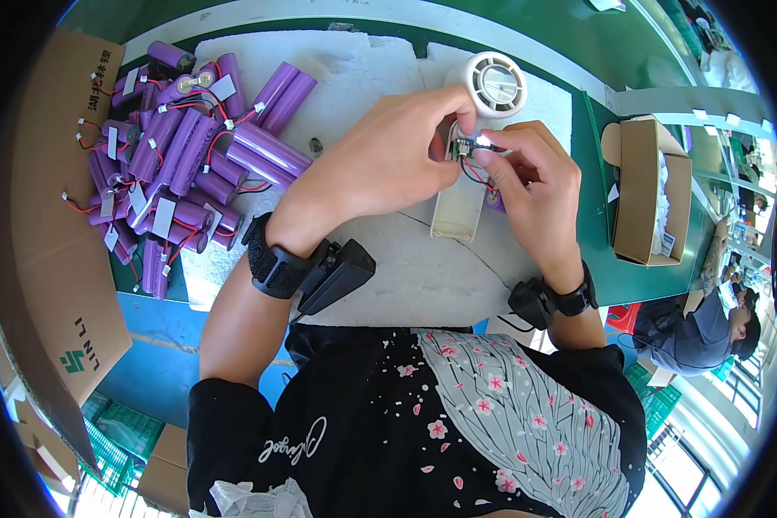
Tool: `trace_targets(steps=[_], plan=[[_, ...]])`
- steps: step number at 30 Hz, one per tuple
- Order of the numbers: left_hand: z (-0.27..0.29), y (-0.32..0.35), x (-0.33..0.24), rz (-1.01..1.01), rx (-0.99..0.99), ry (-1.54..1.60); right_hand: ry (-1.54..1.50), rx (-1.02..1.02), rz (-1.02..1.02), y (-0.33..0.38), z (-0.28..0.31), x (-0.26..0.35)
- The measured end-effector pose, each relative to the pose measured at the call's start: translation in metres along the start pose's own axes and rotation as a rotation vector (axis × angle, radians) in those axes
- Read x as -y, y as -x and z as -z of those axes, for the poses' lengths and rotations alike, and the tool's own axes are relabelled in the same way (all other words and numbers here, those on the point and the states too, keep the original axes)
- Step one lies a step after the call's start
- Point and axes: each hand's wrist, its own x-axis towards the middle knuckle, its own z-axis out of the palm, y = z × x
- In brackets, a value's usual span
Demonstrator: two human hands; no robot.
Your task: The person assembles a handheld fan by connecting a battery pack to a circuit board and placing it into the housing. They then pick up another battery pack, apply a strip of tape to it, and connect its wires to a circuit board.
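A small handheld fan with a round white grille head (pixel 496 85) lies face up, its pale handle shell (pixel 456 214) opened toward me. My left hand (pixel 397 147) is closed around the fan just below its head, thumb and fingers on either side of the shell. Inside the shell sits a small circuit board (pixel 464 148) with red and black wires, a bright white spot shining beside it. My right hand (pixel 535 173) pinches the board's right end between thumb and index finger. Below that hand, part of a purple battery cell (pixel 495 201) shows; the rest is hidden.
A heap of purple wired battery cells (pixel 177 147) covers the left of the white foam sheet (pixel 363 276). A cardboard box (pixel 56 216) stands at the left edge, and a smaller open box (pixel 652 190) at the right. Another person (pixel 695 332) sits far right.
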Motion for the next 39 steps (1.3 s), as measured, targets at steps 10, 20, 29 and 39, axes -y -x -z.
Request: trace_targets(steps=[10,20,29,39], plan=[[-0.004,0.001,0.002,0.002,-0.027,0.024,0.008,-0.038,0.007,0.002,-0.005,-0.003],[-0.008,0.000,0.001,0.051,-0.098,0.060,0.058,-0.075,0.038,0.002,-0.007,-0.003],[-0.010,0.000,0.001,0.059,-0.163,0.061,0.151,-0.076,0.096,0.001,-0.007,-0.001],[-0.013,-0.006,0.002,0.024,-0.171,0.100,0.072,-0.023,-0.198,-0.007,0.003,-0.001]])
